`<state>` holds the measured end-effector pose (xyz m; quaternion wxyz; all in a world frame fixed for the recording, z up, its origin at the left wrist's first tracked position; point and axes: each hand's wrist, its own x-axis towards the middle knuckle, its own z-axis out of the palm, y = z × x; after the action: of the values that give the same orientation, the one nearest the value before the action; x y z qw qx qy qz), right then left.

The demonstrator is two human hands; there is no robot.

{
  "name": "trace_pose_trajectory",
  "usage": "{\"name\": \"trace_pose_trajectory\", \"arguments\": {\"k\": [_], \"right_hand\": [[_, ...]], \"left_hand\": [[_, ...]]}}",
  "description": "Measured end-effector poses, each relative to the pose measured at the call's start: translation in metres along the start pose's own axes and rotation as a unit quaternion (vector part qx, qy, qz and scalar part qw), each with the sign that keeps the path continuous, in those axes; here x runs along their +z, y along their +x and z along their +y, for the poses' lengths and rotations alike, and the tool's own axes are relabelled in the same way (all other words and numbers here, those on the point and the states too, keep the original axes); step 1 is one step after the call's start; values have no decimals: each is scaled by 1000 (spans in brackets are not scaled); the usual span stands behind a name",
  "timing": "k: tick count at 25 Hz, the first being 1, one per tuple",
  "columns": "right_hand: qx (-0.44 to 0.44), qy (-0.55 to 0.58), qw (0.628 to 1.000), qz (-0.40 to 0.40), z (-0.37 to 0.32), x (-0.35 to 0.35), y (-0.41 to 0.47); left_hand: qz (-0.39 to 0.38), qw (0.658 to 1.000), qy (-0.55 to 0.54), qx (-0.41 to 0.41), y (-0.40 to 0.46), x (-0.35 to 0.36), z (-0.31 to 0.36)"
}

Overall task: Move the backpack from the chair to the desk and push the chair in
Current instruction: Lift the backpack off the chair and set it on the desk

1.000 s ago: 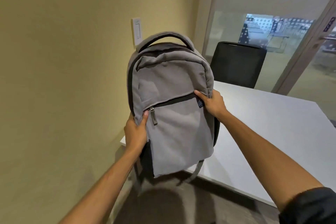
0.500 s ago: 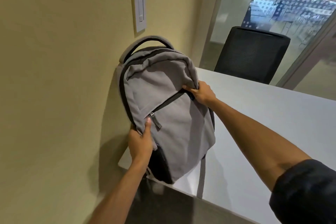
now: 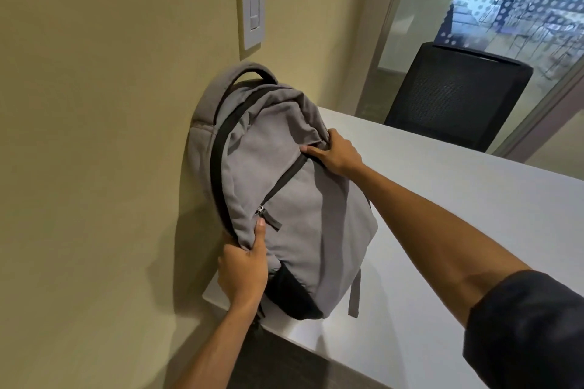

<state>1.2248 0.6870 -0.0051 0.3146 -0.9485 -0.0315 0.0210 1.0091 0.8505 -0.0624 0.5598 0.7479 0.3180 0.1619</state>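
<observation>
A: Left hand (image 3: pixel 243 271) first. Lower centre of frame, clamped on the grey backpack (image 3: pixel 294 199) at its lower left edge, thumb pressed up the front panel just below the zipper pull (image 3: pixel 270 219).

B: Right hand (image 3: pixel 336 153)?

A: Centre frame, fingers closed over the bag's upper right side, thumb lying along the top end of the diagonal front zipper. Dark sleeve (image 3: pixel 531 331) at lower right.

B: Where's the bag?

A: On the white desk (image 3: pixel 458 215), at its left corner. Black bottom sits on the tabletop, body tilted back, top and carry handle (image 3: pixel 243 73) leaning on the yellow wall (image 3: pixel 94 136). One grey strap (image 3: pixel 355 294) hangs loose across the desk surface on the bag's right.

B: Anything above it?

A: White wall switch plate (image 3: pixel 251 3), upper centre, just above the handle.

B: Chair?

A: One black mesh-back chair (image 3: pixel 458 95) at upper right, behind the far edge of the desk, well apart from the bag. Glass partition (image 3: pixel 442 9) behind it, blurry room beyond.
</observation>
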Motion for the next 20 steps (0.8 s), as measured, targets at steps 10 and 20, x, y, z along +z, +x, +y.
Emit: {"name": "trace_pose_trajectory", "arguments": {"k": [10, 20], "right_hand": [[-32, -14, 997, 70, 6, -44, -75], [-68, -53, 991, 106, 57, -123, -264]], "left_hand": [[-35, 999, 35, 19, -10, -27, -5], [-58, 991, 61, 104, -145, -75, -11]]}}
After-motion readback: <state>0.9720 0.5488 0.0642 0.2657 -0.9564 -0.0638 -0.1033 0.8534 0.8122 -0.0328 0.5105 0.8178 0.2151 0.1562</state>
